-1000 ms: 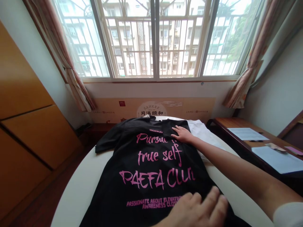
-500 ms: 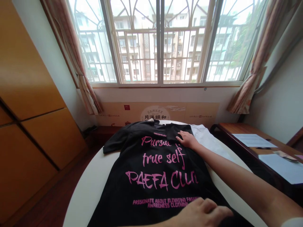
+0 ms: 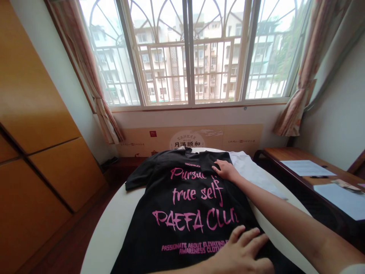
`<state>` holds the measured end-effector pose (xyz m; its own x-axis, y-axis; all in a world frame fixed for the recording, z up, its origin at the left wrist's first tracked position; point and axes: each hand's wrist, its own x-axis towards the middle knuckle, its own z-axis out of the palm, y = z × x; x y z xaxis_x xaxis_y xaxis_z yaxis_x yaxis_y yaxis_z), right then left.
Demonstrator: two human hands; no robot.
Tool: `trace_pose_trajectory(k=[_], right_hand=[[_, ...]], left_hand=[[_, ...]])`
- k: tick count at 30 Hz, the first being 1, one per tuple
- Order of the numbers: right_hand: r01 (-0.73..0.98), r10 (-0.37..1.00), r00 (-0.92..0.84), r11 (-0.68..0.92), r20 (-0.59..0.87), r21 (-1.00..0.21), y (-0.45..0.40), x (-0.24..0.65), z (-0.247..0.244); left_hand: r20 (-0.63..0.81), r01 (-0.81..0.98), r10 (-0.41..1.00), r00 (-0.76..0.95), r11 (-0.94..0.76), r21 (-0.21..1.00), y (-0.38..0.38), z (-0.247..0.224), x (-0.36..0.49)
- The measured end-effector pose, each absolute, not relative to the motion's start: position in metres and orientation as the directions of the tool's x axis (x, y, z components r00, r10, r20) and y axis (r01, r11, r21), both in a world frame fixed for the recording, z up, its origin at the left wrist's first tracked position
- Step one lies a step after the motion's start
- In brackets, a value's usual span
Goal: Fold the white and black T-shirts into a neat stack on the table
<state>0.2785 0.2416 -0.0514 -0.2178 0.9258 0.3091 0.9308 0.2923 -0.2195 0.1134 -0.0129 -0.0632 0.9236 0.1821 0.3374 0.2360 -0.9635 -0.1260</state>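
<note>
Fingers (image 3: 248, 240) spread on black pink-lettered T-shirt (image 3: 182, 232)

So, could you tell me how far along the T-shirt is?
The black T-shirt already lies flat, print up, on the round white table. The right hand and left hand are pressing on it. A white garment remains, poking out beside it.

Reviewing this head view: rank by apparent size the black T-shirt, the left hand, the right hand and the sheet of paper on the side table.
1. black T-shirt
2. left hand, though nearness to the camera may inflate it
3. right hand and sheet of paper: too alike to rank
</note>
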Motion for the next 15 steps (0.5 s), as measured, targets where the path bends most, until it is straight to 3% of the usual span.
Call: trace_pose_trajectory(k=[6,9,15], right_hand=[[0.932,0.923,-0.221,0.295,0.316,-0.211,0.243,0.28,-0.053],[0.932,0.921,-0.219,0.295,0.321,-0.211,0.242,0.28,-0.053],[0.928,0.924,-0.219,0.296,0.314,-0.225,0.24,0.278,-0.051]], left_hand=[[0.189,0.31,0.335,0.923,-0.939,0.147,-0.016,-0.034,0.109],[0.215,0.305,0.329,0.92,-0.943,0.134,-0.017,-0.03,0.107],[0.168,0.154,0.155,0.973,-0.988,0.022,-0.02,-0.031,0.107]])
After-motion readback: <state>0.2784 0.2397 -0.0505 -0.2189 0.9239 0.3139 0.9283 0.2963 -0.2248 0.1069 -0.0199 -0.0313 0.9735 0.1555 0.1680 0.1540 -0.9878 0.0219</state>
